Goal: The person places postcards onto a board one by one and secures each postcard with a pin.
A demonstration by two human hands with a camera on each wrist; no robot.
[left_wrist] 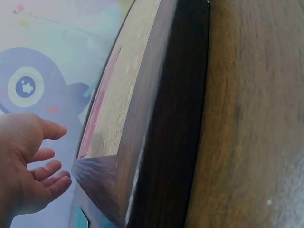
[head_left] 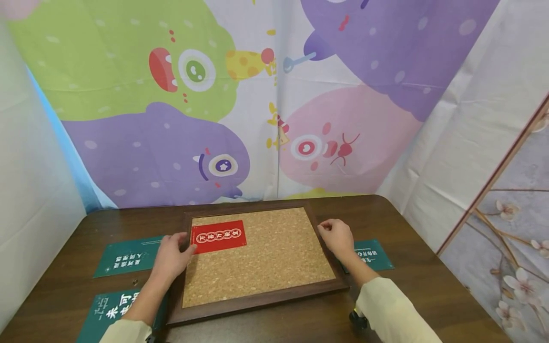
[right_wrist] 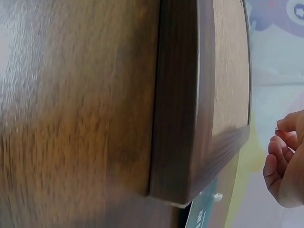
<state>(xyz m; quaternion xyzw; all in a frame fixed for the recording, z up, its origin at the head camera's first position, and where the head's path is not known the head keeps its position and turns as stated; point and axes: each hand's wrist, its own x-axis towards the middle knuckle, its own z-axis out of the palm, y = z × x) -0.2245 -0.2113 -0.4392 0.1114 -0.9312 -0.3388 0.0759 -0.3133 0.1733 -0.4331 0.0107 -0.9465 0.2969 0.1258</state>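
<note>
A cork board [head_left: 274, 257] in a dark wooden frame lies on the table. On its upper left part is a red card [head_left: 218, 236] with white characters. My left hand [head_left: 171, 255] is at the board's left side, thumb near the card's lower left corner; in the left wrist view its fingers are apart and hold nothing. My right hand [head_left: 339, 237] hovers by the board's right side. Its thumb and forefinger pinch together in the right wrist view, with a tiny pin-like thing [right_wrist: 277, 128] at their tips, too small to make out well.
Green cards with white characters lie left of the board [head_left: 128, 257], at the front left [head_left: 105, 312] and at the right [head_left: 374, 255], partly behind my arms. A tiny shiny piece [head_left: 135, 282] rests on the table [head_left: 411, 295]. A cartoon-patterned curtain [head_left: 266, 171] hangs behind.
</note>
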